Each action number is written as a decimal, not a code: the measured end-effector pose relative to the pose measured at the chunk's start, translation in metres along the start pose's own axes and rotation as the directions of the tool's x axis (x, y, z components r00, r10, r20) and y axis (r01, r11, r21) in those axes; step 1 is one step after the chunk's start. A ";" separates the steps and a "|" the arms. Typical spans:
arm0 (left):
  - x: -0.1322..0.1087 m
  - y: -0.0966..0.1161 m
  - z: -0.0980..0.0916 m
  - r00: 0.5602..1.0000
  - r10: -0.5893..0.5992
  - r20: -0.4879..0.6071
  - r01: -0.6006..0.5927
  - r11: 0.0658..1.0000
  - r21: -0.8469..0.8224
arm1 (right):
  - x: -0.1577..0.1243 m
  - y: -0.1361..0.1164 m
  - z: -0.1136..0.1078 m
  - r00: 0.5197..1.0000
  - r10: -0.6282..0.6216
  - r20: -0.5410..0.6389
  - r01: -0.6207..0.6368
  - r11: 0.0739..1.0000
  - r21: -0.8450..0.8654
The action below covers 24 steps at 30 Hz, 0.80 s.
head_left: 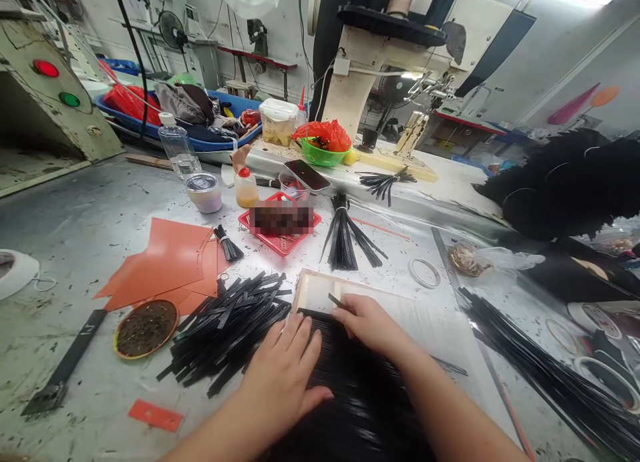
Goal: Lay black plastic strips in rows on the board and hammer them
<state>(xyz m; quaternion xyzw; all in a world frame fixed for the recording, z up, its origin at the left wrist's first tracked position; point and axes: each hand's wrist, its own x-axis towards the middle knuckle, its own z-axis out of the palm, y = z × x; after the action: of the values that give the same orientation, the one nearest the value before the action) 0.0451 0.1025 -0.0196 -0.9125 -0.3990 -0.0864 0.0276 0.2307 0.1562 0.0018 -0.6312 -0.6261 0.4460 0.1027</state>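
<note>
My left hand lies flat with fingers stretched out, its fingertips on the left edge of a row of glossy black strips. My right hand pinches a short black strip near the top of that row. The row rests on a pale board with a pinkish border; its lower part runs out of the picture. Left of my left hand is a loose heap of cut black strips. Beyond the board stands a tied bundle of black strips, fanned out at the bottom.
Orange sheets, a round dish of dark bits and a brush-like black tool lie at left. Farther back are a red basket, a phone and a sewing machine. Long black strips lie at right.
</note>
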 end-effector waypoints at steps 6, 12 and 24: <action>0.001 0.002 -0.004 0.997 -0.017 0.080 0.019 0.999 -0.033 | -0.001 -0.004 -0.001 1.000 0.012 -0.008 -0.012 1.000 -0.020; 0.002 0.004 -0.006 0.995 -0.036 0.091 0.040 0.998 -0.045 | 0.000 -0.002 -0.001 1.000 -0.006 -0.025 0.006 1.000 -0.016; 0.008 -0.005 -0.001 1.000 -0.003 0.012 0.004 0.996 -0.086 | 0.001 0.002 -0.005 0.998 -0.020 -0.064 0.014 0.995 -0.095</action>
<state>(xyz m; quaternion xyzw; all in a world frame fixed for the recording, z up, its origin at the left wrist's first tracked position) 0.0471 0.1116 -0.0173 -0.9127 -0.3965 -0.0981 -0.0141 0.2355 0.1587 0.0032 -0.6441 -0.6483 0.3943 0.0969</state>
